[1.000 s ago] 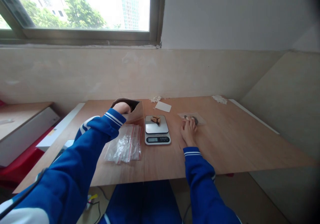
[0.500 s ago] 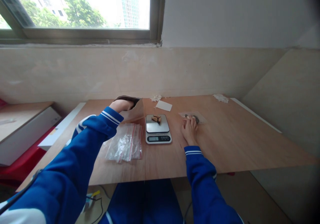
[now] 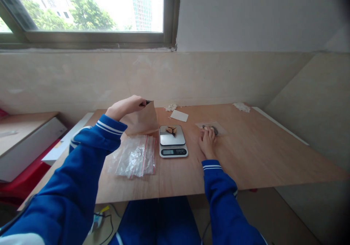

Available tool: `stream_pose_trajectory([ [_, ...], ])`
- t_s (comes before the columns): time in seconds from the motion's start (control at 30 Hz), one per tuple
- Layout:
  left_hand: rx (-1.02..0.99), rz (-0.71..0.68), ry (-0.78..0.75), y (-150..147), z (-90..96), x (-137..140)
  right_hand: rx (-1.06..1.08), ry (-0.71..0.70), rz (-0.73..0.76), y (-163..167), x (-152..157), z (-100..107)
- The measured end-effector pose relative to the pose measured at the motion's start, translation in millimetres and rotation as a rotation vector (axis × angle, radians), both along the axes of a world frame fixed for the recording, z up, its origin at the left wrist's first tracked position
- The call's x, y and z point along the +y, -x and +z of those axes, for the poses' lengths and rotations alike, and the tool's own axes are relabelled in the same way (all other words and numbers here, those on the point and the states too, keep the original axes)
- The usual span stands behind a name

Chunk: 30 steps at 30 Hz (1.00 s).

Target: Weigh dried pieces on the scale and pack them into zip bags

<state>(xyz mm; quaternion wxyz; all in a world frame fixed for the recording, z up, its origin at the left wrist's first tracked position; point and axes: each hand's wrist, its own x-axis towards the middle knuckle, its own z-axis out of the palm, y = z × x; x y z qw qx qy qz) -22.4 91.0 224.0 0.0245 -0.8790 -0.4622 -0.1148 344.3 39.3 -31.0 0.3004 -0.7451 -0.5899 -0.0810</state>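
At the mouth of a brown paper bag (image 3: 142, 121), my left hand (image 3: 129, 104) is closed, fingers curled at the dark opening; whatever is in them is hidden. My right hand (image 3: 208, 140) lies flat over a small clear bag (image 3: 222, 129) with dark and pale pieces, its fingers stretched out and touching it. Between the hands stands a white kitchen scale (image 3: 173, 153). Several brown dried pieces, like mushroom slices (image 3: 171, 130), sit on its metal plate. Clear zip bags with red seals (image 3: 135, 157) are stacked left of the scale, below the paper bag.
A white card (image 3: 179, 115) lies behind the scale, near a pale crumpled clump (image 3: 171, 107) by the wall. Another pale clump (image 3: 241, 107) is at the far right. Beyond the wooden table's (image 3: 259, 157) left edge stands another table (image 3: 27, 128).
My left hand has come up out of the paper bag to its rim and moved slightly left. The bag's top stands higher. My right hand stays in place.
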Motion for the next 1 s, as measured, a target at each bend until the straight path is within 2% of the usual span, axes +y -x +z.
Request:
stream_pose_trajectory([
  [0.1,0.026,0.009,-0.155,-3,12.6,-9,-0.011,0.008,-0.006,0,0,1],
  [0.2,-0.137,0.018,-0.349,-11,21.5,-20,-0.017,0.002,-0.003,0,0,1],
  [0.27,-0.303,0.012,-0.389,-20,20.9,-27,-0.012,-0.008,0.001,0,0,0],
  [0.33,-0.465,-0.024,-0.312,-31,9.7,-33,-0.004,-0.018,0.002,0,0,-1],
  [0.37,-0.528,-0.056,-0.221,-39,-0.8,-35,0.001,-0.021,0.003,0,0,-1],
  [0.47,-0.634,-0.138,0.214,-63,-48.2,-37,0.015,-0.024,0.003,0,1,-2],
  [0.6,-0.675,-0.09,0.655,-90,-113.0,-31,0.014,-0.024,0.005,0,1,-1],
  [0.67,-0.69,-0.025,0.694,-97,-131.0,-28,0.008,-0.018,0.01,0,1,-1],
  [0.73,-0.685,0.032,0.676,-101,-138.6,-26,0.003,-0.021,0.012,0,1,-1],
  [1.0,-0.684,0.132,0.591,-99,-142.0,-24,-0.004,-0.016,0.004,0,1,-1],
])
